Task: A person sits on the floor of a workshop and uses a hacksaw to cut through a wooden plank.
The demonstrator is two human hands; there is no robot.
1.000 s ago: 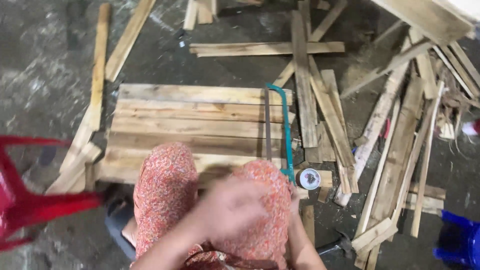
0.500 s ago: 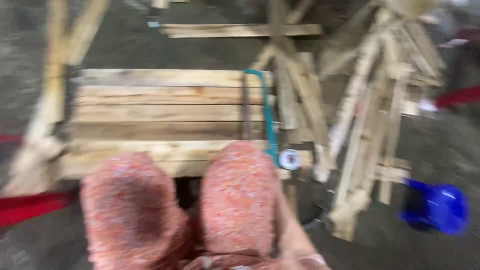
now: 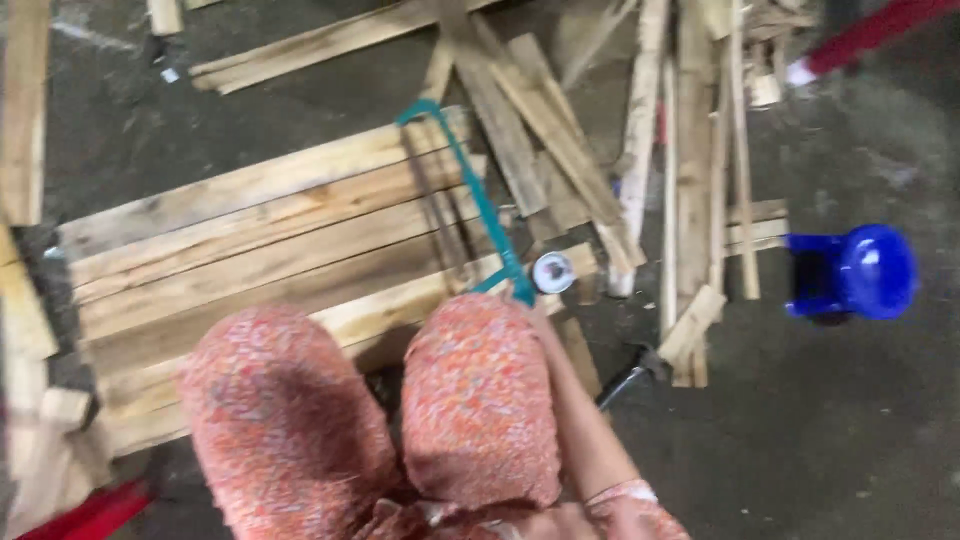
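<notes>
Grey concrete floor (image 3: 860,430), dusty, fills the frame. Left-centre: panel of pale wooden planks (image 3: 260,240) lying flat side by side on it. Teal hacksaw (image 3: 470,190) lies across the panel's right end; small round tape roll (image 3: 552,272) just beside its handle. Upper right: loose heap of wood strips (image 3: 680,150), crossing each other. Blue plastic stool (image 3: 850,272) at right edge. Hammer (image 3: 630,375) on floor, lower centre. Long plank (image 3: 330,40) at top.

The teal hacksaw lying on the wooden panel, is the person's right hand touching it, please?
Cannot tell. In the head view the right forearm reaches toward the teal hacksaw, but the knee hides the hand and the saw's handle end.
</notes>
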